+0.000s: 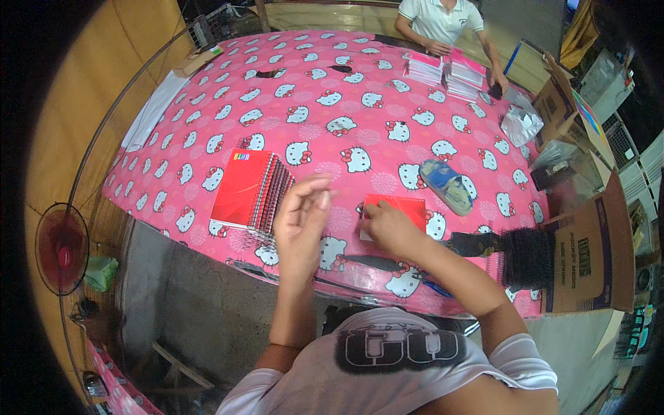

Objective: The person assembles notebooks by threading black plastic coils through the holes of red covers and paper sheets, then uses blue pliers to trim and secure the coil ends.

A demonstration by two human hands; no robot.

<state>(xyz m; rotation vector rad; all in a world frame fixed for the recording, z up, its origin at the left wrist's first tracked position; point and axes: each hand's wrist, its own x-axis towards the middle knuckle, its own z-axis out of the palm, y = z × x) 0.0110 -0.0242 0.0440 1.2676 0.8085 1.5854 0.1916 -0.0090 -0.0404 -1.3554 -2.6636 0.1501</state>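
Observation:
A small red notebook [404, 206] lies on the pink cat-print tablecloth in front of me. My right hand [392, 225] rests over its left part, fingers curled and pinching at its left edge; the fingertips hide what lies beneath them. My left hand [303, 211] is raised to the left of it, palm turned inward, fingers stretched and holding nothing. Just beyond that hand stands a stack of red spiral-bound notebooks [245, 187], their dark wire bindings facing right. A blue and yellow slipper [447, 187] lies right of the small notebook.
Black wire binding coils [527, 257] are bundled at the right beside an open cardboard box [588, 252]. Across the table a person [443, 21] in a white shirt handles pink-covered booklet stacks [443, 72]. A plastic bag [521, 124] lies near another box. The tablecloth [339, 266] has a torn near edge.

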